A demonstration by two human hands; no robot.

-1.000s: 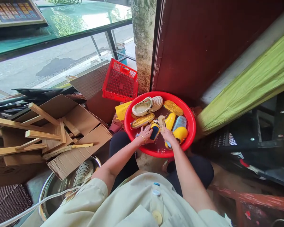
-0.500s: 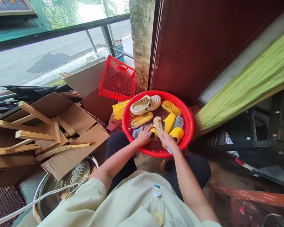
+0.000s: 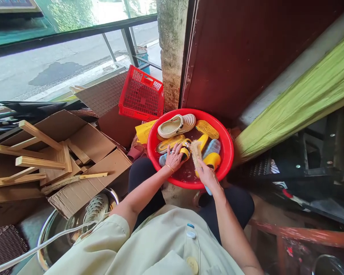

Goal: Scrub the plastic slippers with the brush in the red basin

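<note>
Inside the tub [image 3: 231, 151], the slipper [image 3: 185, 153] looks light, rubbery and slippery, best held by its strap; the left hand's [image 3: 174, 158] grip touches it, pinch unclear, while the right hand's [image 3: 206, 177] clasps the brush [image 3: 195, 151]

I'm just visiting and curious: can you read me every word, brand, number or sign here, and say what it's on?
I can read none.
Yellow slipper at the left hand: a small print on its strap, too small to make out.
Yellow sheet beside the red tub: any marks are too faint to read.
Framed panel, upper left: cut off by the picture's edge, nothing legible.
</note>
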